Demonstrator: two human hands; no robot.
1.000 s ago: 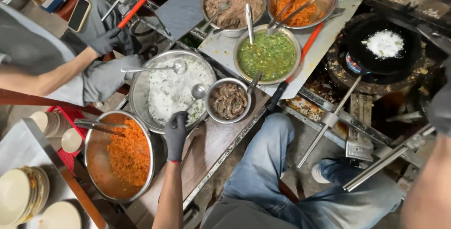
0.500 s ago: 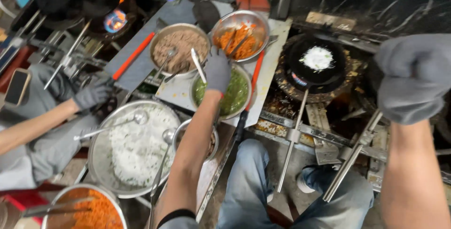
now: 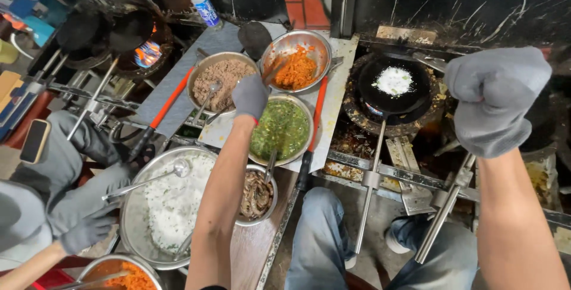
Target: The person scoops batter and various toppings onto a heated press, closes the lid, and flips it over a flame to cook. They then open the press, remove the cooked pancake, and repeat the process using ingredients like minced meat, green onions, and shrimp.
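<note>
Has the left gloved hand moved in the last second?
Yes. The left hand went from beside the big rice bowl up to the far edge of the green sauce bowl, by the minced meat bowl.

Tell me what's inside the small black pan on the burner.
The black pan holds a small round white patch, maybe batter or rice, speckled with green. What lies under that patch cannot be seen.

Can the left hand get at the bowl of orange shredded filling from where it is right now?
Probably yes. The left hand hovers over the spot where three bowls meet, right beside the orange filling bowl. Nothing covers the bowl; only a utensil handle leans on its near rim.
</note>
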